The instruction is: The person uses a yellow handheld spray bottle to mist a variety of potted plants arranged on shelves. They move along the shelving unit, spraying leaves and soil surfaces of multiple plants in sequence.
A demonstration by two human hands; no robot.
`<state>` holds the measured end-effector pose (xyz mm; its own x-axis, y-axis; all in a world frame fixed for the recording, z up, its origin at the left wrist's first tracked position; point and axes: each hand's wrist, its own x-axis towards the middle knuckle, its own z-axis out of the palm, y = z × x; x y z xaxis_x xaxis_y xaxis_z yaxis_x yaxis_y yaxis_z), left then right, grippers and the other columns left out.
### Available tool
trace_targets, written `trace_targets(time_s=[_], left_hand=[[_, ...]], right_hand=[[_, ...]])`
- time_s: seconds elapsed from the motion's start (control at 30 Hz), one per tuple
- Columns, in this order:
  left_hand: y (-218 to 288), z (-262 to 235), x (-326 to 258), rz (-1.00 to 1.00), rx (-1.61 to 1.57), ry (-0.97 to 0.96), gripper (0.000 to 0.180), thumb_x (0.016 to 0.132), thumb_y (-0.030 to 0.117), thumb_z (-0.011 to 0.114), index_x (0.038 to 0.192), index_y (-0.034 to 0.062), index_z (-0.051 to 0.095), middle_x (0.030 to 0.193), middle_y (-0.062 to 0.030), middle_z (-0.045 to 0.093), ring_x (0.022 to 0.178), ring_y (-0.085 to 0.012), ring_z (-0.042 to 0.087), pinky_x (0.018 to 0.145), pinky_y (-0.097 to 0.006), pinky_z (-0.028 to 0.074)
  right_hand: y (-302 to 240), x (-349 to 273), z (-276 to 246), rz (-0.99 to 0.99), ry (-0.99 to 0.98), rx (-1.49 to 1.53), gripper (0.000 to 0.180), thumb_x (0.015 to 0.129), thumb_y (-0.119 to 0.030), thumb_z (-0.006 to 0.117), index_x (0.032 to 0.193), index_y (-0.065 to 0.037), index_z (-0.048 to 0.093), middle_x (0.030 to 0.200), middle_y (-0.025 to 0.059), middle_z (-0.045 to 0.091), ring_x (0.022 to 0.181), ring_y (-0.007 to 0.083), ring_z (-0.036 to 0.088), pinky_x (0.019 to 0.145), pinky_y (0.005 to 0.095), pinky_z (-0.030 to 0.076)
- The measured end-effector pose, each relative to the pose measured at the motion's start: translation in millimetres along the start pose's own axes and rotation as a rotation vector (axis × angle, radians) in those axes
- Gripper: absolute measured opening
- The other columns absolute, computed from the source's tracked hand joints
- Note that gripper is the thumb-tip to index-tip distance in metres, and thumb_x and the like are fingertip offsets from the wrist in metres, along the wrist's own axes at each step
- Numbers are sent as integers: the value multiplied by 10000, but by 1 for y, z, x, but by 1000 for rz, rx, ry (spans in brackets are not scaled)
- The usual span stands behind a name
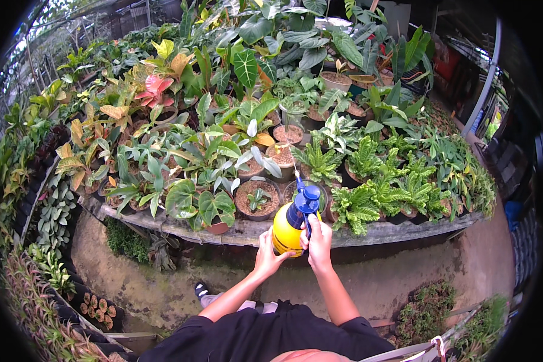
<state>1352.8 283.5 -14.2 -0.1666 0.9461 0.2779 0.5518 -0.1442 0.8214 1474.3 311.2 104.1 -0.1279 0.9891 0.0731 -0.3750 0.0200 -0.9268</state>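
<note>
A yellow pump sprayer (285, 234) with a blue top is held up in front of me, over the near edge of the plant table. My left hand (267, 256) cups the lower left side of its yellow tank. Around the blue handle on the right, the fingers of my right hand (318, 242) are closed. The blue nozzle points away from me toward the potted plants, and a thin pale streak shows near its tip. Just left of the sprayer stands a round pot (257, 208) with a small green plant in brown soil.
The table (247, 237) is crowded with potted leafy plants, including bright green ruffled ones (368, 199) at right and a pink-leaved one (154, 90) at far left. More plants line the left side. A grey pole (485, 84) slants at the right. Concrete floor (181, 289) lies below.
</note>
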Motion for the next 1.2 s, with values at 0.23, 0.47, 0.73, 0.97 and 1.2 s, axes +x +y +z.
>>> trace_targets(time_s=[0.23,0.47,0.73,0.97,1.2], left_hand=[[-8,5,-5,-43,26,-47,915,590,340,732,1272,40,202,1146,-176,328,1082,-315,385,869,-383,375],[5,-4,10,-9,-24,1,915,581,322,742,1270,44,207,1147,-168,330,1070,-315,404,866,-382,377],[2,4,-2,-83,-29,-88,915,535,345,763,1238,42,263,1098,-154,370,1044,-298,430,855,-373,390],[5,18,0,-69,-29,-144,943,513,325,784,1242,38,260,1124,-146,358,1035,-277,438,874,-374,384],[10,14,1,-44,-34,-83,944,514,327,783,1244,39,259,1132,-142,349,1042,-272,438,879,-375,381]], right_hand=[[6,2,-3,45,29,-14,326,874,-283,416,691,-16,463,424,6,382,316,71,333,319,198,258],[-1,7,-1,4,9,-7,323,875,-289,410,692,-29,466,419,3,384,315,68,328,323,196,255],[10,-1,-14,60,89,-4,325,873,-281,410,683,-23,465,417,7,385,314,70,331,319,198,258],[5,-3,-24,40,134,-8,330,872,-280,413,673,-22,463,416,6,382,314,68,330,320,196,260],[4,-4,-24,36,117,-17,322,880,-274,401,684,-25,464,417,5,381,317,69,331,322,195,257]])
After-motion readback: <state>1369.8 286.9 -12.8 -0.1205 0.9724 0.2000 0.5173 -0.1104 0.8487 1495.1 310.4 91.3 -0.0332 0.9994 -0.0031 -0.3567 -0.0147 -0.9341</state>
